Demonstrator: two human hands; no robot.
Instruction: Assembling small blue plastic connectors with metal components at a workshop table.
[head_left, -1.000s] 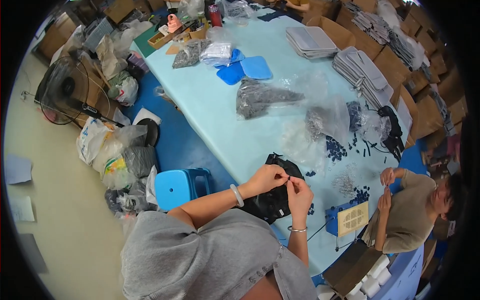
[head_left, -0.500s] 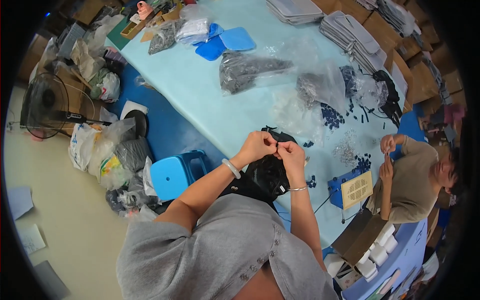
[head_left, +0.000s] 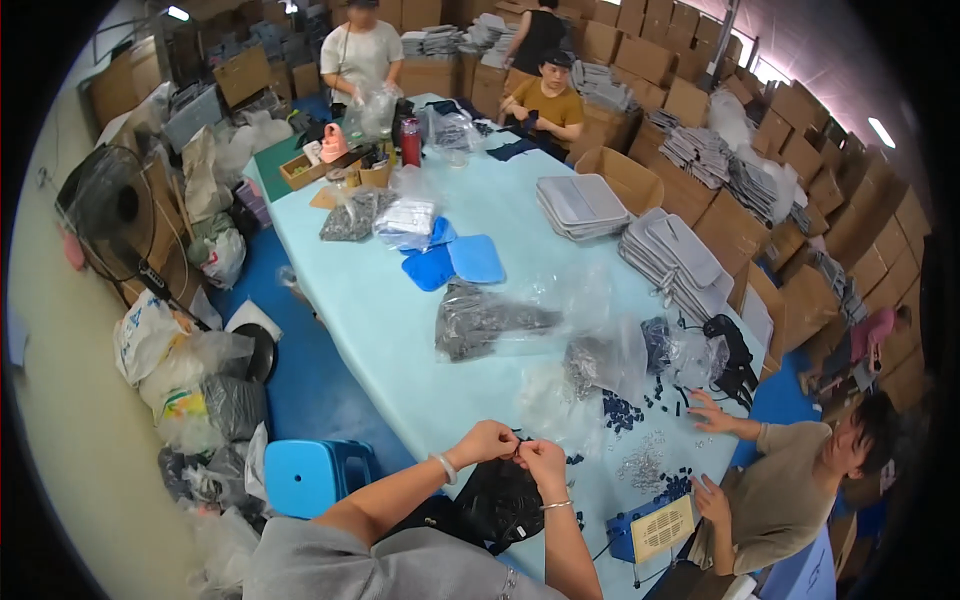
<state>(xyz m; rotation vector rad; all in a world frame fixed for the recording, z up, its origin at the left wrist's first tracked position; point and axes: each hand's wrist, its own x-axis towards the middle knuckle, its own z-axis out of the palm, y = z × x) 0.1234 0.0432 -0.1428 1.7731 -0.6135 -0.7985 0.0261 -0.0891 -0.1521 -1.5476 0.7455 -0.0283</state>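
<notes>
My left hand (head_left: 488, 442) and my right hand (head_left: 545, 467) meet close together over the near edge of the table. Both are pinched on a small black thing between the fingertips, too small to make out. A bunched black bundle (head_left: 503, 505), perhaps cords or fabric, lies just below them. Past my right hand are small dark blue pieces (head_left: 620, 410), a scatter of tiny clear pieces (head_left: 642, 458) and another dark cluster (head_left: 677, 486). Crumpled clear plastic bags (head_left: 555, 405) lie just beyond my hands.
A blue box-shaped device (head_left: 648, 530) with a cream panel stands at the near right, by a seated co-worker (head_left: 790, 490). Farther off are a bag of grey material (head_left: 485, 325), blue pads (head_left: 475, 258) and stacked grey cases (head_left: 680, 265). A blue stool (head_left: 310, 478) stands left.
The view has tilted up, bringing the far table end and more people into sight. My hands stay pinched together. The co-worker's hands have parted, one reaching toward the dark pieces.
</notes>
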